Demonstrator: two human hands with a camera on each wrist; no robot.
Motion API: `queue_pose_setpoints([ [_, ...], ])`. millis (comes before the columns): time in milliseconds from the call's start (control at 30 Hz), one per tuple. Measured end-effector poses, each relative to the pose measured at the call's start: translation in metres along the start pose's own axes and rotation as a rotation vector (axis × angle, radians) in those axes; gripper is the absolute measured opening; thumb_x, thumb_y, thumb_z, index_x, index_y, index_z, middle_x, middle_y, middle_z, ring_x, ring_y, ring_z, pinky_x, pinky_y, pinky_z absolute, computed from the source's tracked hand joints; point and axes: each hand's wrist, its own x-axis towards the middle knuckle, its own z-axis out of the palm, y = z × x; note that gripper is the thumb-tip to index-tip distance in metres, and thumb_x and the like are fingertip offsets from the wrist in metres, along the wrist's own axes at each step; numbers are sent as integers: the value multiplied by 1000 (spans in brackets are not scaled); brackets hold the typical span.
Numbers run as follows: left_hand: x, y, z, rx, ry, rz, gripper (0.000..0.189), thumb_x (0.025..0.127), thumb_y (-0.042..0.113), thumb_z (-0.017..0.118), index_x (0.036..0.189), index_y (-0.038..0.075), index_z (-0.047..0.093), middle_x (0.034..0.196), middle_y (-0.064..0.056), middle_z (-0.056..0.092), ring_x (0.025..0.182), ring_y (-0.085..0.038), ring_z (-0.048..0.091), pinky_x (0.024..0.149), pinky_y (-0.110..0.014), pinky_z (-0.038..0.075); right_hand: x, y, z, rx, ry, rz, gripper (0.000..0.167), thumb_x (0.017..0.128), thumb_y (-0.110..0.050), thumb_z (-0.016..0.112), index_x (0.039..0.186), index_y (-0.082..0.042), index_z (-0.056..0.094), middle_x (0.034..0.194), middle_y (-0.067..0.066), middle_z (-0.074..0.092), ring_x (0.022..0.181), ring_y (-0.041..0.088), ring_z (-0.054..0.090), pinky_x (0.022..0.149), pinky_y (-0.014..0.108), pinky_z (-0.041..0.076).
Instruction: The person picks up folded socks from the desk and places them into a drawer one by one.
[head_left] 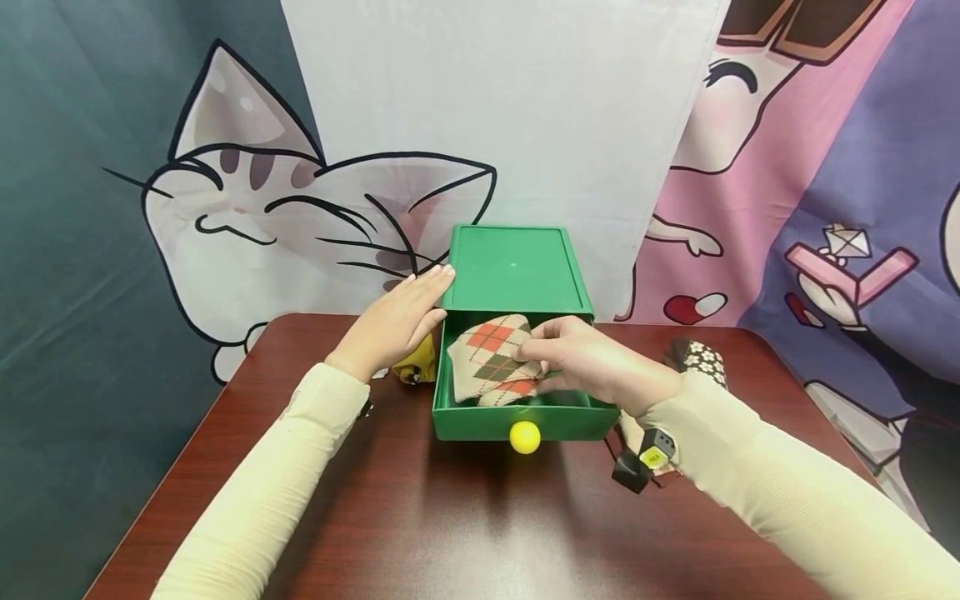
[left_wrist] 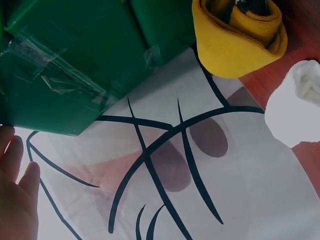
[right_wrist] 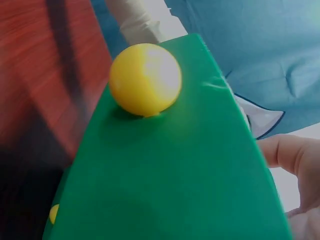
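A green drawer box (head_left: 513, 267) stands at the back of the table, its drawer (head_left: 480, 423) pulled out toward me by a round yellow knob (head_left: 525, 437). Inside the drawer lies a beige argyle sock (head_left: 491, 354) with red and dark green diamonds. My right hand (head_left: 581, 354) reaches over the drawer's right side and pinches the sock's right edge between thumb and fingers. In the right wrist view the drawer front (right_wrist: 165, 170) hides the sock. My left hand (head_left: 397, 321) rests with straight fingers against the box's upper left edge.
Left of the box sit a rolled yellow cloth item (left_wrist: 235, 45) and a white roll (left_wrist: 295, 107). A dark flowered item (head_left: 703, 360) lies at the right, partly behind my forearm. Printed curtains (head_left: 510, 100) hang behind the brown table (head_left: 480, 533).
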Motion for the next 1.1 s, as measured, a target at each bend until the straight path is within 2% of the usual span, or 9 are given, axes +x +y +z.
queue_pose_setpoints([
  [133,0,1,0,-2,-4,-3,57,109,25,47,159,3,31,163,-11,34,151,-28,29,125,-45,19,3,1,5,-64,-21,2,8,93,-6,59,92,2,60,76,4,52,71,13,53,74,32,60],
  [400,0,2,-2,-12,2,-8,57,109,25,47,159,3,32,163,-11,34,151,-26,29,126,-44,18,6,0,11,-71,-70,56,12,94,-5,60,100,3,54,92,10,59,76,13,64,80,34,63],
  [667,-1,2,-2,-9,-6,-21,57,109,27,46,159,4,30,163,-11,33,152,-26,28,126,-42,16,9,1,12,-148,-94,86,20,97,-11,63,104,1,49,92,9,58,74,12,61,76,26,61],
  [800,-1,1,-1,-11,-6,-21,57,109,28,45,159,4,30,163,-10,32,152,-27,28,126,-41,15,6,1,10,-330,-65,23,21,97,-16,66,102,3,58,89,10,66,74,14,67,77,30,62],
  [933,-1,1,0,-13,-1,-16,57,109,27,46,159,4,30,163,-11,33,151,-28,30,126,-41,15,0,0,7,-558,-11,-75,22,96,-24,69,97,-2,69,83,7,71,72,16,71,74,30,61],
  [1033,-1,1,0,-15,-1,-18,57,109,27,45,159,4,30,164,-10,32,151,-28,29,127,-40,15,-7,-2,3,-636,27,-141,21,96,-27,70,96,-6,73,82,4,72,73,16,70,72,30,59],
  [1100,0,1,0,-16,1,-17,57,109,27,45,159,4,30,164,-10,32,151,-27,29,127,-40,15,-13,-4,-1,-625,46,-182,19,96,-25,70,97,-6,74,84,5,72,76,18,70,74,31,60],
])
